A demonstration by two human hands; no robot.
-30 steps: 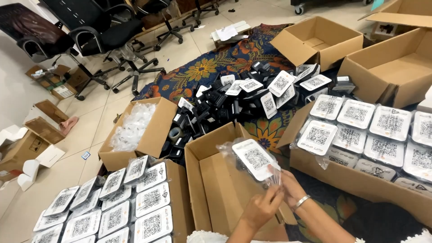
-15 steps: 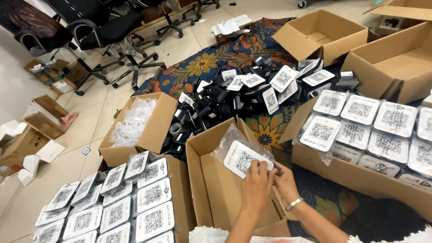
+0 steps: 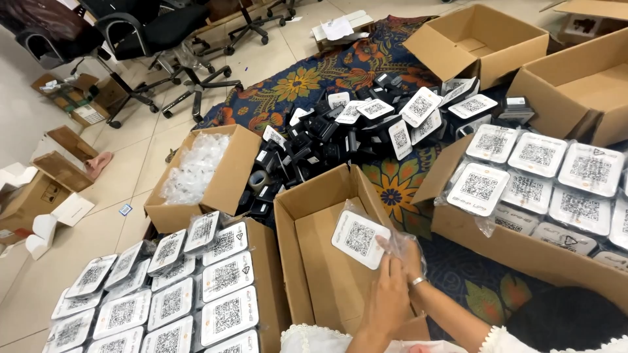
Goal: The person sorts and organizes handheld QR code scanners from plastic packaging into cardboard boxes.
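over the open brown cardboard box [image 3: 327,261], both hands, left hand [image 3: 387,302] and right hand [image 3: 411,256], grip the white square plastic-bagged packet [image 3: 360,238], now carried lower than a second ago, nearly inside.

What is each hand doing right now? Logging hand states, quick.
Left hand: closed on the clear bag around the white square device.
Right hand: gripping the same bag.

Free room lies inside the open cardboard box [image 3: 327,261] — its floor bare towards the left wall — hemmed by the packed box of white cases [image 3: 196,307] on its left, black device pile [image 3: 327,140] beyond its far edge.
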